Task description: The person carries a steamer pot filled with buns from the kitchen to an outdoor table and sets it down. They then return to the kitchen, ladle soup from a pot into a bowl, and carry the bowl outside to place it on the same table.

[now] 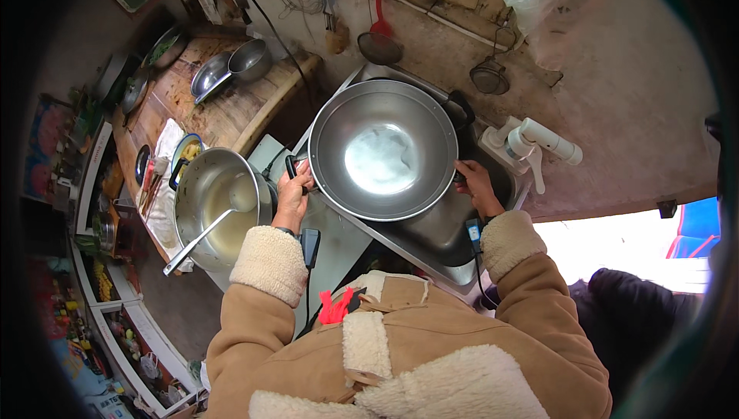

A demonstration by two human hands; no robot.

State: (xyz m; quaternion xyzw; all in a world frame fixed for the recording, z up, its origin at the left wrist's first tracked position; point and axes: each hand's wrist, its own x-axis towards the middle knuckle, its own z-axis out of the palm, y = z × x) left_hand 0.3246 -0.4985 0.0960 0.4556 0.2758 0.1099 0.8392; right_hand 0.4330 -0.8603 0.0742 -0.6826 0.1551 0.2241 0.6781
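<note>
A wide two-handled metal pan is held over the stainless steel sink, covering much of the basin. My left hand grips its black handle on the left. On the opposite side my right hand has hold of the other handle. The pan's inside is bare metal with a bright shine at the bottom; I cannot tell whether a little water lies there. Left of my left hand stands a deep steel pot with cloudy pale liquid. A metal ladle rests in that pot, its handle over the rim.
A white tap juts from the sink's right corner. On the wooden table are a steel saucepan, a metal bowl and a white cloth. Strainers hang on the wall. A dark-clothed person is at lower right.
</note>
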